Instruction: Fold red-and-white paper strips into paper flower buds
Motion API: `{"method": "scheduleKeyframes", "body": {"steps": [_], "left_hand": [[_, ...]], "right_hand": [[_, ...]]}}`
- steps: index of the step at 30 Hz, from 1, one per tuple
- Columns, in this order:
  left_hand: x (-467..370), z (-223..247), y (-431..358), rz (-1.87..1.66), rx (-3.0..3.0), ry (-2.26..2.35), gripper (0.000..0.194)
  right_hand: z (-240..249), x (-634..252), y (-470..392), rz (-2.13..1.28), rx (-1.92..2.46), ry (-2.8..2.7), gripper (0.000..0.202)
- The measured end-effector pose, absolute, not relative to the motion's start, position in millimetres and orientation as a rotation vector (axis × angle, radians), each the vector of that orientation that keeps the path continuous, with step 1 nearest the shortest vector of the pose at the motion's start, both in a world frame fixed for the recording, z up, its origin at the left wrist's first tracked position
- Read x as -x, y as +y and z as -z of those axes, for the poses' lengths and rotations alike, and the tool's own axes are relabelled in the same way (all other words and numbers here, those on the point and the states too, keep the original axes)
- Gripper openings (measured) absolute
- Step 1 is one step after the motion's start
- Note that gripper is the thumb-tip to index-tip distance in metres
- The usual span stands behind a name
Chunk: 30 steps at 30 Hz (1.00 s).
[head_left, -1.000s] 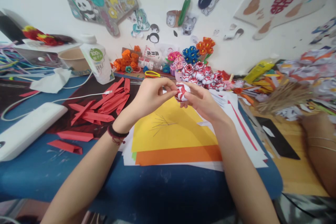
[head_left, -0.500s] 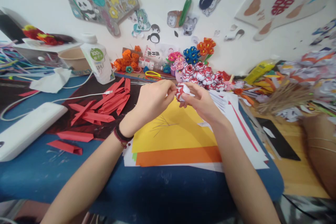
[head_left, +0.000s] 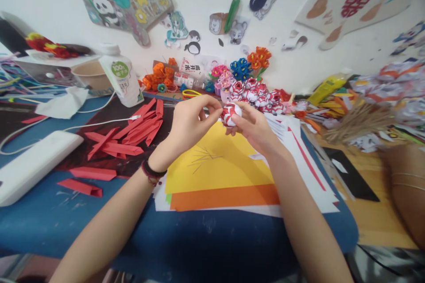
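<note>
A small red-and-white folded paper flower (head_left: pixel 231 114) is held above the yellow sheet (head_left: pixel 219 163). My right hand (head_left: pixel 254 126) is wrapped round its right side. My left hand (head_left: pixel 195 117) is closed in a pinch at the flower's left edge; whatever lies between thumb and forefinger is too small to name. Several thin sticks (head_left: pixel 204 157) lie on the yellow sheet below. Red folded paper strips (head_left: pixel 141 126) are piled to the left, with two more (head_left: pixel 81 186) nearer the front. Finished red-and-white flowers (head_left: pixel 254 93) are heaped behind my right hand.
A white bottle (head_left: pixel 123 77) and a paper bowl (head_left: pixel 93 75) stand at the back left. A white power bank (head_left: pixel 38 166) lies at the left. Orange and blue flowers (head_left: pixel 241 70) line the wall. Another person's arm (head_left: pixel 407 185) is at the far right, beside a black slab (head_left: pixel 353 177).
The flower has turned in my right hand, and its loose white tip at the right no longer shows. My left hand stays pinched beside it. The view has shifted slightly.
</note>
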<state>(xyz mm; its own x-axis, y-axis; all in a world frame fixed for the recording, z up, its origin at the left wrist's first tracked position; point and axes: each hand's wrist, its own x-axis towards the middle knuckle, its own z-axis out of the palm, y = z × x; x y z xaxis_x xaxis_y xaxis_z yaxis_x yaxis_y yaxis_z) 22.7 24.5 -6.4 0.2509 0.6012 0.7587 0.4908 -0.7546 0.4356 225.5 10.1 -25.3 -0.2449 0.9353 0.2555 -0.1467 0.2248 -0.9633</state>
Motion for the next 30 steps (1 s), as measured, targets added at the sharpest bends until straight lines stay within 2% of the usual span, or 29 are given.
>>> {"method": "scheduleKeyframes", "body": {"steps": [16,22,30], "left_hand": [[-19.9,4.0,25.3,-1.472,-2.325,1.001,0.008],[-19.1,5.5,25.6,-1.475,-2.401,0.951,0.004],[-20.4,6.7,24.3,-1.427,-2.484,0.937,0.004]], "right_hand": [[23.8,-227.4,9.6,-1.270,0.843,-1.432,0.050],[26.5,-229.2,11.1,-1.273,0.783,-1.452,0.043],[25.6,-228.5,10.0,-1.254,0.821,-1.463,0.046]]}}
